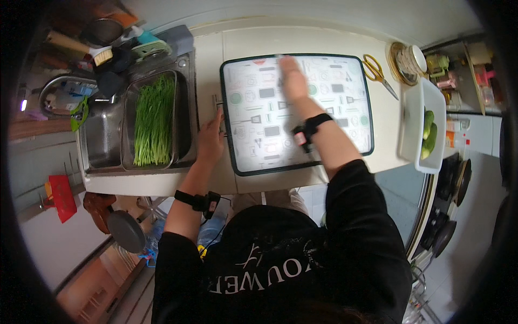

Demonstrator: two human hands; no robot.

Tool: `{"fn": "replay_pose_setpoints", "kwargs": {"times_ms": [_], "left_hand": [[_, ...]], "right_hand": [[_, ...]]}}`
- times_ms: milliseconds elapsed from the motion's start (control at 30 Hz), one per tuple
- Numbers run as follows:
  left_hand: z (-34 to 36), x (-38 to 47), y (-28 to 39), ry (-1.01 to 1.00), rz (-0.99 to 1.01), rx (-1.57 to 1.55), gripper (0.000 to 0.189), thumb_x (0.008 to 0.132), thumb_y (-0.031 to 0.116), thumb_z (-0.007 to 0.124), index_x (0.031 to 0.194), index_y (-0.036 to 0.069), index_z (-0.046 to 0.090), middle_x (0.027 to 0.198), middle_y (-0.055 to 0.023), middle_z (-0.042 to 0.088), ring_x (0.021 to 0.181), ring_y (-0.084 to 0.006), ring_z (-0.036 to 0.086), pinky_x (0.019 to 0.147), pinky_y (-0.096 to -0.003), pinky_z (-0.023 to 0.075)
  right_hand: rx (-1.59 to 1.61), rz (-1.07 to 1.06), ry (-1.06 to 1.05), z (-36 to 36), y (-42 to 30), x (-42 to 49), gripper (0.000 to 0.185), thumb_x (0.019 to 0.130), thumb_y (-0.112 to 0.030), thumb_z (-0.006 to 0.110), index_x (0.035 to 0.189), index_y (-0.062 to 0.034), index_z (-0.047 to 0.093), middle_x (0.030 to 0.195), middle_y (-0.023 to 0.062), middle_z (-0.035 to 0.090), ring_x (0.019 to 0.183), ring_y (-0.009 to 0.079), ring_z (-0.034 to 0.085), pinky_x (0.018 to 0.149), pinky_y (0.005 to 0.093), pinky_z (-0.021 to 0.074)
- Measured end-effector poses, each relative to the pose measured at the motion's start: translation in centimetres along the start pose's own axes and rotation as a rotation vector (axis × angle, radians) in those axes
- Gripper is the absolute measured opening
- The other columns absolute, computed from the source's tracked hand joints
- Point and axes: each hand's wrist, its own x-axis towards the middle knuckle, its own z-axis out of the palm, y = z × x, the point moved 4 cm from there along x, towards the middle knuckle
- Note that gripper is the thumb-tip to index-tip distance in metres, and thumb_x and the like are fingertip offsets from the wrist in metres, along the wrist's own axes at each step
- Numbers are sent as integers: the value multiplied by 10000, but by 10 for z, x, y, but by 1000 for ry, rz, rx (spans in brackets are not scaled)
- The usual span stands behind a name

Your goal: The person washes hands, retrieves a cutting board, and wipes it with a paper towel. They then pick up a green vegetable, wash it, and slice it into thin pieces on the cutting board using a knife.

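A white cutting board with a dark green rim and printed kitchen utensils lies on the counter in front of me. My left hand is at its left edge, with the index finger stretched out beside a small metal handle and the thumb apart. Over the upper middle of the board is my right hand, blurred by motion. A small whitish patch shows at its fingertips; whether it holds something cannot be made out. Yellow-handled scissors lie just right of the board, blades partly apart.
At left, a metal basin of long green chives sits in the steel sink. To the right, a white plastic tub holds green cucumbers. Stacked dishes stand behind it. A faucet arches over the sink.
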Motion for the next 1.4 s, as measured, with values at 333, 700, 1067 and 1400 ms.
{"fn": "replay_pose_setpoints", "kwargs": {"times_ms": [333, 700, 1067, 1400], "left_hand": [[-1, 1, 2, 3, 6, 10, 681, 777, -62, 569, 1385, 164, 363, 1026, -189, 562, 979, -344, 524, 821, -419, 447], [3, 3, -4, -24, 9, 52, 692, 788, -59, 577, 1398, 171, 347, 1102, -149, 556, 966, -318, 516, 834, -393, 437], [5, 3, -3, -40, 36, 92, 690, 805, -43, 566, 1411, 182, 325, 1061, -151, 566, 1022, -313, 497, 868, -386, 425], [4, 4, -7, -61, 48, 173, 722, 800, -30, 583, 1423, 191, 293, 1041, -158, 560, 1030, -320, 504, 861, -388, 438]], "right_hand": [[-103, -30, -122, -45, 38, -168, 394, 943, -148, 417, 1313, -15, 434, 1348, 172, 440, 1248, 287, 426, 1057, 331, 329], [-195, -436, -272, 15, 25, -236, 491, 805, 52, 463, 1288, -36, 482, 1335, 142, 468, 1231, 275, 453, 1055, 333, 343], [-266, 127, 294, -21, 46, -253, 498, 818, 87, 417, 1294, -49, 469, 1328, 176, 460, 1243, 326, 426, 1055, 376, 328], [-661, -173, 143, -97, 98, -257, 636, 595, 137, 548, 1171, -129, 577, 1124, 112, 605, 1037, 319, 519, 868, 456, 446]]}}
